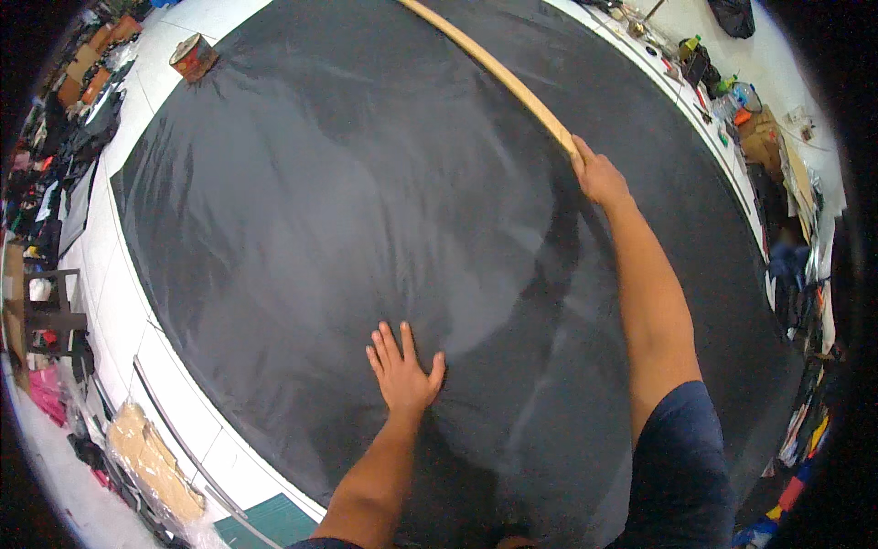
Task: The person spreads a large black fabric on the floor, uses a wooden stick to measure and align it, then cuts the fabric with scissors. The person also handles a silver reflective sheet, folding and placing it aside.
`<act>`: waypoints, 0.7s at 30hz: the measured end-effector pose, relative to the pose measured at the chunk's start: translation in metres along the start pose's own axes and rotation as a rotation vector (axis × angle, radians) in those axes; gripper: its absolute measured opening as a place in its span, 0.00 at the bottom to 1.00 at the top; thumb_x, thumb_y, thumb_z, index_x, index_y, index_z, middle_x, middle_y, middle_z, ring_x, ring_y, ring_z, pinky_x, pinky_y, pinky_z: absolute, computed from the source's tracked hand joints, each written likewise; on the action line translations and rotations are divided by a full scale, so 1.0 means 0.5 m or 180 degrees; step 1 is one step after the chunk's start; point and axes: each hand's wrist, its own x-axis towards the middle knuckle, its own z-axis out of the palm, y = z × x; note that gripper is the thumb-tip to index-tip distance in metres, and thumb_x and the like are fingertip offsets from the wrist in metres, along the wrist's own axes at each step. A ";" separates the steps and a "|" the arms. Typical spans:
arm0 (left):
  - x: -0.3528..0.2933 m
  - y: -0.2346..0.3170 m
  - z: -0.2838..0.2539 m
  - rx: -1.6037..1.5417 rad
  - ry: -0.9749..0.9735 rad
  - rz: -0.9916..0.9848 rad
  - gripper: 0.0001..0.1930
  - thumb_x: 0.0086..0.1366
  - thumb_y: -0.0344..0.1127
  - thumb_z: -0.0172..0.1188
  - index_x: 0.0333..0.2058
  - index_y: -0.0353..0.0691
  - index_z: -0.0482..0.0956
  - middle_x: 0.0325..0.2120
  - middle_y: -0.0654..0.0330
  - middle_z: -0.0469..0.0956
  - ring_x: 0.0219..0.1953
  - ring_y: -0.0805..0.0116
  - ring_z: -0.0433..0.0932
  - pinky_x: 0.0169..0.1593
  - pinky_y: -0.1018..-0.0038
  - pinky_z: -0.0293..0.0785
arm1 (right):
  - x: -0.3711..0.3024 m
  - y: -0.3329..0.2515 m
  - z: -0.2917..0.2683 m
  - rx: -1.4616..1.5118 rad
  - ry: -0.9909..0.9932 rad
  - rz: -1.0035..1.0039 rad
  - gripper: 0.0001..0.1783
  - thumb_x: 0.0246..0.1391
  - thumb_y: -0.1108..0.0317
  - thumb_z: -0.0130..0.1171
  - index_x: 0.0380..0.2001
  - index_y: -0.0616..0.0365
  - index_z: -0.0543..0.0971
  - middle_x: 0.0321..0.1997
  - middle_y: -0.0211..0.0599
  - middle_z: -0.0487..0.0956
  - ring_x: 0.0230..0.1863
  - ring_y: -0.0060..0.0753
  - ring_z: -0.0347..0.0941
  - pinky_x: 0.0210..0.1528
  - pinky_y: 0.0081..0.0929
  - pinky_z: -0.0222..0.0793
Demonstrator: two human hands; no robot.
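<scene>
A wide sheet of dark grey, slightly shiny material [302, 210] covers most of the view, with fine creases across it. My left hand [405, 375] lies flat on the sheet, fingers spread and holding nothing. Farther off to the right, my right hand [601, 176] is closed around the near end of a long, pale wooden strip [503, 75]. The strip runs from that hand toward the far edge and out of view. It looks curved, and I cannot tell whether it is bent. Shadows darken the sheet between my arms.
A rusty red can [193, 59] stands at the sheet's far left edge. White tiled floor [96, 284] borders the left side, with a dark stool [55, 313], plastic-wrapped brown cardboard [155, 457] and a green mat [267, 523]. Tools, a brown box [761, 144] and clutter line the right.
</scene>
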 end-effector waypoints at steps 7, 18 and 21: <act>0.008 0.006 0.000 -0.0060 -0.0150 -0.0079 0.44 0.57 0.56 0.57 0.66 0.39 0.55 0.69 0.41 0.44 0.71 0.43 0.41 0.70 0.50 0.34 | 0.066 -0.126 -0.042 0.0364 0.0399 -0.0019 0.29 0.65 0.45 0.39 0.66 0.39 0.59 0.43 0.63 0.76 0.46 0.65 0.74 0.47 0.57 0.70; 0.005 0.010 -0.006 0.0133 -0.0143 -0.0108 0.43 0.58 0.56 0.55 0.67 0.40 0.55 0.68 0.42 0.45 0.71 0.44 0.42 0.70 0.50 0.35 | -0.614 0.284 0.088 -0.0386 0.0033 0.0841 0.31 0.63 0.54 0.48 0.68 0.33 0.56 0.39 0.47 0.72 0.41 0.53 0.72 0.40 0.49 0.71; -0.003 -0.004 0.013 0.0240 0.0013 -0.0048 0.42 0.58 0.58 0.54 0.66 0.40 0.56 0.68 0.42 0.46 0.70 0.45 0.43 0.70 0.51 0.36 | -0.623 0.346 0.075 -0.0171 -0.0217 0.1306 0.28 0.67 0.53 0.41 0.68 0.35 0.56 0.43 0.50 0.73 0.45 0.55 0.72 0.47 0.46 0.69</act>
